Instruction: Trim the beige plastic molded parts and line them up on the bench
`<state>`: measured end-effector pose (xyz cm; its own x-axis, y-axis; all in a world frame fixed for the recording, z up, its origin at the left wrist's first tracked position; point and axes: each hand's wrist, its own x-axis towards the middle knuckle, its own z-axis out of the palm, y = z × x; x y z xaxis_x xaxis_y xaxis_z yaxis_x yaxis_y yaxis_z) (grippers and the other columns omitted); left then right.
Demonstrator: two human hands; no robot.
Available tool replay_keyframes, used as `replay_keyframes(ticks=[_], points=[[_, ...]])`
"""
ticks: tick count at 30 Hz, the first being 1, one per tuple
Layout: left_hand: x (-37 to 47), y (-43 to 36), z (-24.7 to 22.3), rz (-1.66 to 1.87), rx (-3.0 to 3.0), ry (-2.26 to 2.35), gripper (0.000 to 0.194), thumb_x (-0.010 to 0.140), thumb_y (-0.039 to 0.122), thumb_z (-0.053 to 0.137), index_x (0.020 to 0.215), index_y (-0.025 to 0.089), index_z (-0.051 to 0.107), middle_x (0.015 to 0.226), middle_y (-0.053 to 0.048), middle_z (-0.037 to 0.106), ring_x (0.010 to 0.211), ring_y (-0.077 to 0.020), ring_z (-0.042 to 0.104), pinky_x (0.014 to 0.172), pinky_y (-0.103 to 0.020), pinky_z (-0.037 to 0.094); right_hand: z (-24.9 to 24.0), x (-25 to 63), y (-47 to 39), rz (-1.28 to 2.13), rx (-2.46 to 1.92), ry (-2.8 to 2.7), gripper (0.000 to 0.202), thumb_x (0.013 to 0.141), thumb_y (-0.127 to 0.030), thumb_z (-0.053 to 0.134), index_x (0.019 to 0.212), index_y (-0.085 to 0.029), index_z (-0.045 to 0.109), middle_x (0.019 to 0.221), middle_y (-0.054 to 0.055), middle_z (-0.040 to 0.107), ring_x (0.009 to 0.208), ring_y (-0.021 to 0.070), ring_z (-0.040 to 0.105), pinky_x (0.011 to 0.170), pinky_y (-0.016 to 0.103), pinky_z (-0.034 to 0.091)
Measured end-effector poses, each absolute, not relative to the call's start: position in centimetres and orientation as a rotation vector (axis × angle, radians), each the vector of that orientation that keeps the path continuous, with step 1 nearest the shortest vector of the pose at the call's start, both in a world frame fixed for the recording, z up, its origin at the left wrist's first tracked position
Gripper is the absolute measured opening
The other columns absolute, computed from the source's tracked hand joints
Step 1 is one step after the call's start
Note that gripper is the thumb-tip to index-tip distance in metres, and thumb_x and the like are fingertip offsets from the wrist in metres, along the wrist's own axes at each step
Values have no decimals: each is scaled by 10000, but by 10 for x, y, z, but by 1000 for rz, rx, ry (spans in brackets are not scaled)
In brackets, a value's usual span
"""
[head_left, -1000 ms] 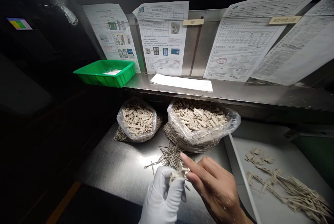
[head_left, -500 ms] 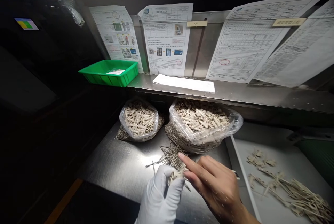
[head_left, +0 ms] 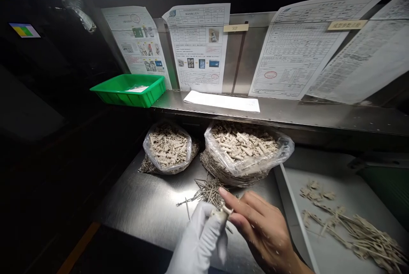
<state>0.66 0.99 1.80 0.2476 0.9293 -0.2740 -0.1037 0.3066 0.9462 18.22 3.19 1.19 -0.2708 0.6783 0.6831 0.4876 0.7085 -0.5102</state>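
Inside a white glove, my left hand (head_left: 203, 233) pinches a small beige plastic part (head_left: 220, 212) between thumb and fingers. My bare right hand (head_left: 263, 227) meets it from the right, thumb and index finger closing on a flared beige piece (head_left: 227, 209) at the part's upper end. Whether the two pieces are joined is hard to make out. Just beyond my fingertips lies a loose heap of thin brownish sticks (head_left: 209, 189) on the metal table (head_left: 128, 199).
Two clear plastic bags, a smaller one (head_left: 147, 150) and a larger one (head_left: 286, 148), hold many beige parts. At right, a grey tray (head_left: 295, 214) contains beige pieces with long stems (head_left: 367, 237). A green bin (head_left: 128, 95) and folded paper (head_left: 222, 100) rest on the shelf (head_left: 287, 110).
My left hand has turned, and the beige part in it now points more upward and to the right. My right hand stays close by it. The whole view has shifted slightly.
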Motion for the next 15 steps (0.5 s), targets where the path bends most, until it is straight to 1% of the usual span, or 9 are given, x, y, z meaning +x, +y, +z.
replay_keyframes(ticks=[3, 6, 10, 12, 15], points=[[5, 14, 27, 718, 728, 834, 573, 937, 723, 575, 656, 233, 481, 411, 91, 327, 418, -86, 277, 474, -246, 255, 12, 183, 34, 293, -905, -1905, 404, 1112, -374, 502, 1449, -198, 638, 713, -3, 545, 640, 142, 545, 551, 248, 433], [5, 18, 34, 665, 626, 723, 549, 930, 677, 634, 651, 242, 446, 401, 116, 232, 364, -70, 182, 406, -232, 180, 12, 183, 35, 275, -900, -1928, 398, 1100, -385, 531, 1436, -208, 650, 709, -8, 557, 639, 135, 536, 556, 239, 432], [2, 19, 34, 631, 573, 655, 515, 959, 650, 613, 694, 226, 491, 404, 139, 196, 320, -40, 99, 382, -206, 110, 13, 183, 35, 207, -898, -1966, 391, 1100, -374, 527, 1429, -201, 650, 719, -3, 575, 650, 138, 528, 571, 242, 429], [-1, 19, 30, 601, 533, 614, 489, 958, 632, 633, 721, 218, 521, 378, 144, 211, 301, -35, 100, 383, -201, 102, 13, 184, 34, 191, -904, -1992, 374, 1098, -369, 532, 1408, -208, 664, 718, -3, 577, 649, 142, 527, 569, 247, 426], [-4, 18, 23, 579, 514, 618, 448, 941, 586, 691, 733, 224, 530, 353, 134, 257, 296, -45, 137, 379, -206, 139, 13, 185, 34, 237, -891, -2023, 342, 1102, -348, 529, 1376, -215, 684, 714, -6, 579, 639, 141, 540, 564, 247, 430]])
